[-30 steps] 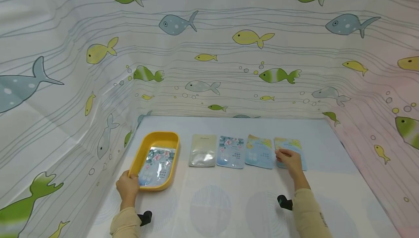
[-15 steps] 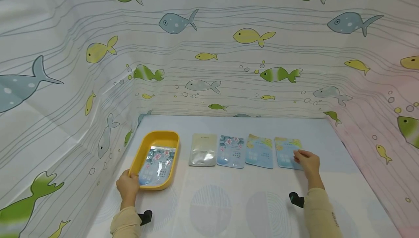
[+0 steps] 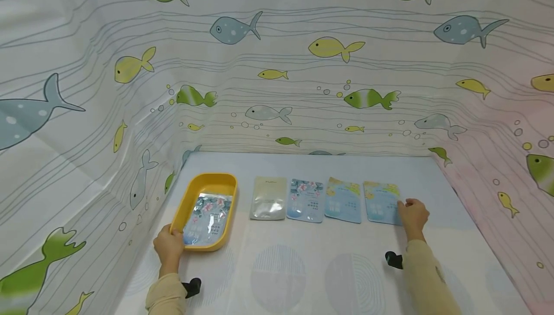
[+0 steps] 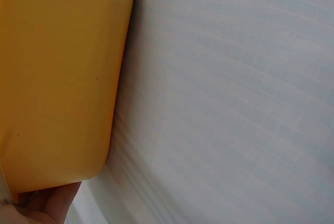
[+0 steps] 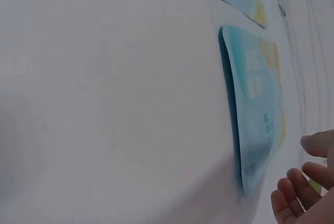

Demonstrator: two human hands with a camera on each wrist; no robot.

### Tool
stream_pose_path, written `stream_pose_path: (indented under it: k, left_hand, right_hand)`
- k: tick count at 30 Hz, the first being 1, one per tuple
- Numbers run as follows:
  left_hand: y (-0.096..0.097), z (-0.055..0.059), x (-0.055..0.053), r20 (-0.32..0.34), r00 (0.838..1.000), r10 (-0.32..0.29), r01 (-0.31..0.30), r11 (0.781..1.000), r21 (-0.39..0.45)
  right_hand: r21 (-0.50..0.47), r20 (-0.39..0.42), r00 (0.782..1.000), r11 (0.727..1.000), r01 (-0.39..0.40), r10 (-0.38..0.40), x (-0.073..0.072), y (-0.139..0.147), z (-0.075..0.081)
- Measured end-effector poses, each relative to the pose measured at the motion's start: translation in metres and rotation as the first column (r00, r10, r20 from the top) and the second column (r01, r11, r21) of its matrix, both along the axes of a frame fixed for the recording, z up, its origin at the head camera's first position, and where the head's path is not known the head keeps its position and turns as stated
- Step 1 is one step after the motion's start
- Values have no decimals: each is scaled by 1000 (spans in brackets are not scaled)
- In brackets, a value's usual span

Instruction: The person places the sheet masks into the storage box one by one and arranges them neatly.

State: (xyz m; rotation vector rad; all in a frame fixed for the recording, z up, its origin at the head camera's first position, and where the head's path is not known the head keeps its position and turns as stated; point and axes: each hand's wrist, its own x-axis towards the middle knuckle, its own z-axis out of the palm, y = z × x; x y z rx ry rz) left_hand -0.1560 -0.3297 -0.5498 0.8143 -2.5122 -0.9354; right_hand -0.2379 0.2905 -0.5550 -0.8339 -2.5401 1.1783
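A yellow plastic tray [image 3: 178, 209] stands at the left of the table, and my left hand [image 3: 169, 245] grips its near left corner by the rim. Inside lies a flowered blue sachet [image 3: 208, 219]. In the left wrist view the tray wall [image 4: 62, 78] fills the left side, with fingertips [image 4: 57, 200] under its corner. My right hand [image 3: 414, 216] is at the right edge of the last blue-and-yellow sachet [image 3: 382, 203]. In the right wrist view its fingers [image 5: 300, 185] are loosely bent, apart from the thumb, with nothing between them; that sachet [image 5: 255, 98] lies beside them.
Left of that sachet, in a row, lie another blue-and-yellow sachet [image 3: 343, 201], a flowered blue sachet [image 3: 305, 201] and a pale gold-green sachet [image 3: 268, 198]. A fish-patterned curtain [image 3: 268, 89] encloses the table [image 3: 320, 276] at the back and sides.
My right hand has moved right, from over the last sachet to its right edge, and its fingers have come off it. My left hand and the tray have stayed put.
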Motion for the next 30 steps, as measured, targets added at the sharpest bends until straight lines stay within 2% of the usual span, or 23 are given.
stream_pose_path:
  k: [4,9,14,23,30]
  left_hand:
    - [0,0,0,0,1000,-2,2,1000,7]
    - [0,0,0,4,1000,-2,2,1000,16]
    - [0,-2,1,2,1000,3,-3,1000,15]
    - [2,-1,-2,32,999,18,-19,999,35]
    - [1,0,-1,31,999,25,-27,999,48]
  right_hand:
    - [-7,113,993,1000,-27,27,-4,3,0]
    - [-18,188,980,997,-69,71,-6,4,-3]
    - [14,220,972,996,-88,82,-9,3,-8]
    - [-11,236,970,999,-51,53,-17,8,-14]
    - [-15,246,967,998,-68,69,-19,16,-13]
